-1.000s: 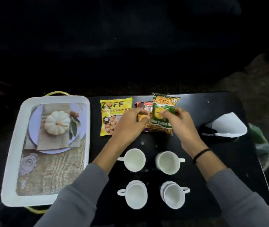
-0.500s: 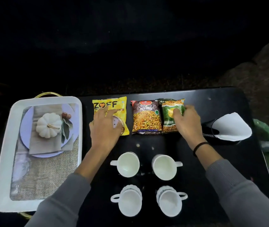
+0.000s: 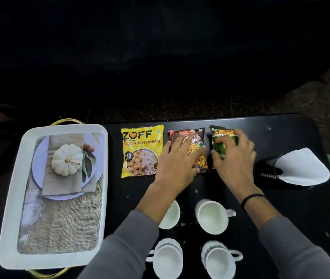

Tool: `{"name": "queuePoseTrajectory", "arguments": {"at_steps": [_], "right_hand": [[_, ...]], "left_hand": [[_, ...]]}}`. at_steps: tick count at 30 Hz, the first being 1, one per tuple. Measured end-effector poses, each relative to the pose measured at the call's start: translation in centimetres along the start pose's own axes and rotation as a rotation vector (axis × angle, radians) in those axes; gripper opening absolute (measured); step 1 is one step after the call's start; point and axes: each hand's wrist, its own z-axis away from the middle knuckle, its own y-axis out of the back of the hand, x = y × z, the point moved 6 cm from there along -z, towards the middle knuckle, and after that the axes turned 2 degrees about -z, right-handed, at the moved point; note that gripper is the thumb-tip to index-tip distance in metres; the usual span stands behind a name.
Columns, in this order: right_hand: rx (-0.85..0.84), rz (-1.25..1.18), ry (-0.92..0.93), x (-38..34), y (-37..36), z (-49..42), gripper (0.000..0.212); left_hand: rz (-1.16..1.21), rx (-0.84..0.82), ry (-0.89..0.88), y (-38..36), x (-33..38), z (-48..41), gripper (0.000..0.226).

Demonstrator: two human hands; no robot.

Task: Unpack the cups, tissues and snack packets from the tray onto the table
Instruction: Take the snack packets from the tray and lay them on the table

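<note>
We find all task items on the table (image 3: 280,133). The tray (image 3: 104,178) at the left shows only its printed base. Four cups (image 3: 212,216) stand in two pairs near the body, and the tissues (image 3: 302,168) sit in a dark holder (image 3: 266,170) at the right end.

The governing relation is hand to packet. Three packets lie in a row along the far edge, side by side, each with its long axis running away from the person. From left to right: the yellow packet (image 3: 141,150), the brown packet (image 3: 197,137), the green packet (image 3: 220,134).

The left hand (image 3: 177,164) lies flat on the brown packet, fingers straight and spread, pointing along its long axis; it presses and grips nothing. The right hand (image 3: 234,158) covers the green packet, fingers bent over its face and the thumb at its near left side; we read this as a light grip. Each packet lies directly beneath its own hand, so neither arm needs to cross.

The brown and green packets are just beside each other across a narrow dark gap. The yellow packet is clear of both hands, nearer the left one.

We judge the unpacking almost complete, with only the spacing of the row left. Any sideways shift should run across the long axes; the cups beside the forearms call for care on withdrawal
</note>
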Motion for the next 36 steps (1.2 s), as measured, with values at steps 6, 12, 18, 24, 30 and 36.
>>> {"name": "queuePoseTrajectory", "arguments": {"at_steps": [6, 12, 18, 24, 30, 36], "right_hand": [[-0.031, 0.038, 0.060, 0.2, -0.4, 0.3, 0.041], [-0.090, 0.046, 0.127, -0.2, -1.1, 0.6, 0.048], [-0.018, 0.091, 0.292, -1.5, -0.5, 1.3, 0.045], [-0.160, 0.147, 0.582, -5.2, -2.5, 0.5, 0.053], [-0.256, 0.253, 0.606, -5.3, -4.6, 1.6, 0.057], [-0.180, 0.222, 0.558, -3.8, -3.0, 2.4, 0.057]], "left_hand": [[-0.003, -0.038, 0.076, -1.0, -1.1, 0.8, 0.063], [0.012, -0.067, 0.020, -0.8, -2.1, 1.0, 0.064], [0.101, 0.097, 0.170, -0.5, -4.5, 2.7, 0.063], [0.194, 0.083, 0.463, -2.0, -8.8, 3.1, 0.057], [0.201, 0.051, 0.443, -3.8, -8.0, 4.4, 0.060], [0.140, 0.137, 0.406, -3.2, -6.6, 4.9, 0.060]]}}
